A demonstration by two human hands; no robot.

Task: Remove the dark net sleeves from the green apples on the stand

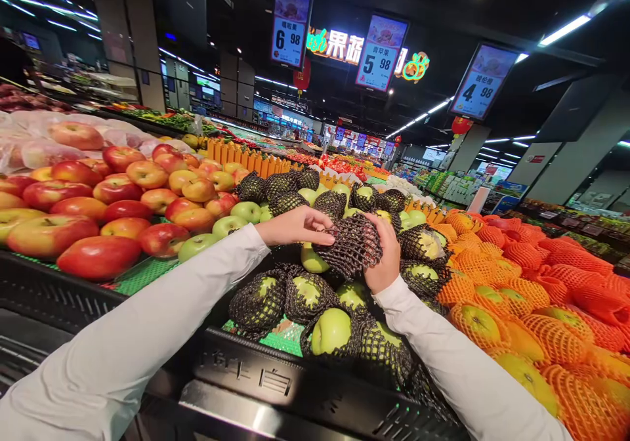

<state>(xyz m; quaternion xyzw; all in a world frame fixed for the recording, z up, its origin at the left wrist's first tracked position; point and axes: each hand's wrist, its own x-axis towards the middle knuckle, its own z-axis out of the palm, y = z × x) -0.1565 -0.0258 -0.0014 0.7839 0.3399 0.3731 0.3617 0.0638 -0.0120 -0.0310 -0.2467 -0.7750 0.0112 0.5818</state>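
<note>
White sleeves (138, 336) stretch inward from both lower corners. Between heaps of red-yellow fruit (98, 257) at left and orange-netted fruit (585, 395) at right, a black crate (290, 382) holds green apples (332, 331), many netted. Just above them is one black net (350, 247) — contents hidden. The right hand (384, 257) grips its right side; the left hand (298, 226), thumb and fingers narrow, meets its left edge — whether pinching, I cannot tell.

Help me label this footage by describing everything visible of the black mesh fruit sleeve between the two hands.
The black mesh fruit sleeve is a lattice of foam-like strands, roughly rounded in shape, held over green apples. The right hand grips its right side; the left hand is at its upper left edge. Whether it encloses an apple is unclear.
</note>
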